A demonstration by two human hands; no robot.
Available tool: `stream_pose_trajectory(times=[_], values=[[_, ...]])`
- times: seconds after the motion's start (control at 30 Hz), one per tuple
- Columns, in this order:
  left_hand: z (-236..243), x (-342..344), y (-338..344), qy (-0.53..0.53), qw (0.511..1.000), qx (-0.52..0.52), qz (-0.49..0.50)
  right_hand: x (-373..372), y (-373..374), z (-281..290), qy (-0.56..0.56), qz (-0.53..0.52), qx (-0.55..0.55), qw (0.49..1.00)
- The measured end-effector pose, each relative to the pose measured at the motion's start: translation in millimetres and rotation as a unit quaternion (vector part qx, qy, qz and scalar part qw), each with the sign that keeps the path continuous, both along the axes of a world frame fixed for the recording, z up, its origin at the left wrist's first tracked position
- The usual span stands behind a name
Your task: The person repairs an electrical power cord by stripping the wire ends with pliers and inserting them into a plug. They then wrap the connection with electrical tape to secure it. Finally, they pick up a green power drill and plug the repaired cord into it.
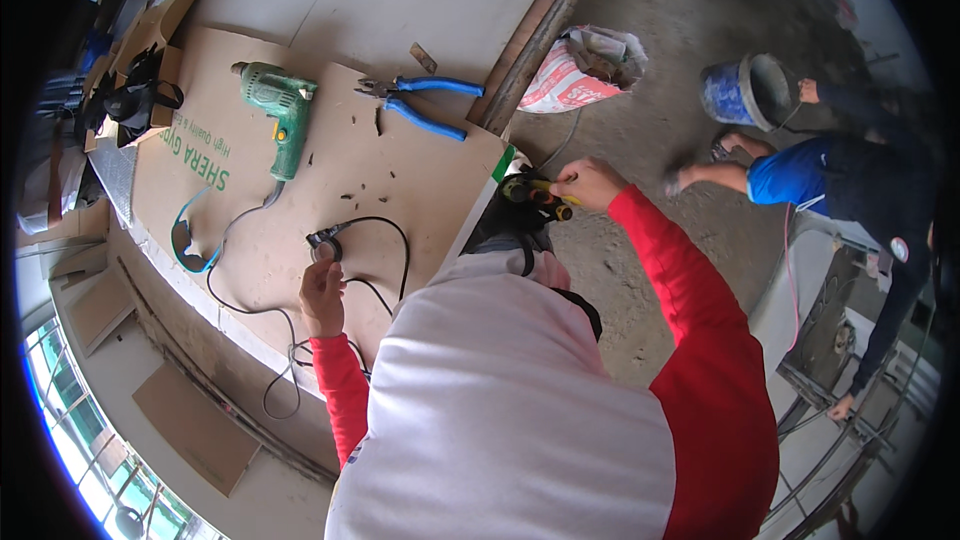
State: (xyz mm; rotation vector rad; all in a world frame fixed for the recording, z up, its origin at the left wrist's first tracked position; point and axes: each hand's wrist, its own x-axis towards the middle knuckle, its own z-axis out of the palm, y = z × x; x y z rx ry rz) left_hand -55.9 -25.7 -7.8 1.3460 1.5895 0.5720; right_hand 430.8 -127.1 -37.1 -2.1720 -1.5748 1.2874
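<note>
My left hand is above the board, its fingertips closed at a small round grey-brown piece; what it is I cannot make out. The black plug end of a cord lies right beside it. At my waist, my right hand grips a yellow-and-black tool handle among several dark tools in a black tool pouch. The tool's working end is hidden. On the board lie a green electric drill with its cord and blue-handled pliers.
The brown board is strewn with dark chips. Clear-lensed glasses lie near its left edge. An open cardboard box is at the far left. A red-and-white sack stands beyond. To the right, another person holds a blue bucket.
</note>
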Motion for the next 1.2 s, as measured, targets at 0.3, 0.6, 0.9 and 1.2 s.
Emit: stream_pose_trajectory(times=[0.3,0.6,0.9,1.2], values=[[-5,5,-2,0.000,0.999,0.023,0.027,-51,57,-33,-0.160,0.029,-0.029,0.986],[0,6,-9,0.009,0.999,0.038,0.022,-36,62,-24,-0.034,0.050,-0.065,0.996],[-2,5,-5,0.026,0.999,0.047,0.006,-45,68,-72,-0.173,0.193,-0.153,0.953],[-5,7,-6,0.011,0.998,0.061,0.009,0,85,9,0.044,-0.086,-0.195,0.976]])
